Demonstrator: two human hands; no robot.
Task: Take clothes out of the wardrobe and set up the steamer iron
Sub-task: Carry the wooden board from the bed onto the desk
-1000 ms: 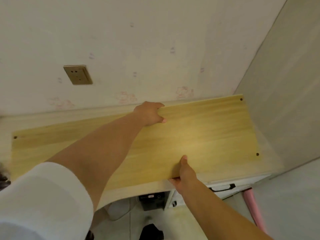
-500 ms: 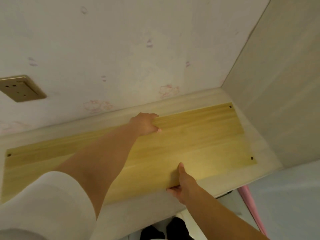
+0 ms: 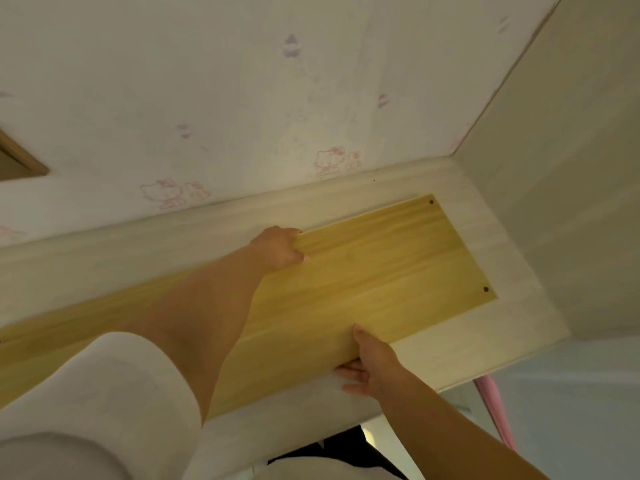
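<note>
Across the middle of the frame, a yellow wooden board [image 3: 363, 285] lies flat on the pale desk [image 3: 485, 344]. The left hand [image 3: 278, 247] curls its grip over the far edge, the right hand [image 3: 370, 365] pinches the near edge, likely to steady it. No clothes or steamer show.

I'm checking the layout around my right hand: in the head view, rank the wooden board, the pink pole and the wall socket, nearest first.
From the right hand:
1. Wooden board, gripped at its near edge.
2. Pink pole, lower right.
3. Wall socket, far left on the wall.
</note>
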